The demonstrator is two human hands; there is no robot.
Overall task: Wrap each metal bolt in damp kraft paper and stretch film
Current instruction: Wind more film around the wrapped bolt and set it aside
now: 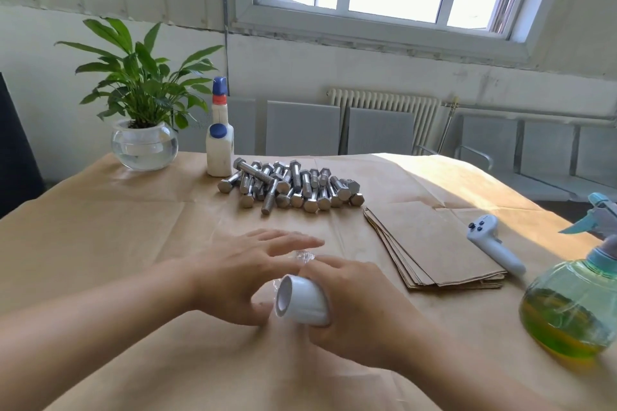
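My right hand [354, 307] grips the white stretch-film roll [302, 302]; my left hand [240, 274] lies flat, released. The grey metal bolts [290, 185] remain unwrapped.

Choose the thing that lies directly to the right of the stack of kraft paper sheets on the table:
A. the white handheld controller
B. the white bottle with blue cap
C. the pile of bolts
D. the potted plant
A: the white handheld controller lies just right of the stack of kraft paper sheets.

One pile of some two dozen bolts [289, 188], one paper stack [434, 243], one film roll [302, 300], two bottles [218, 143], one plant [143, 83]
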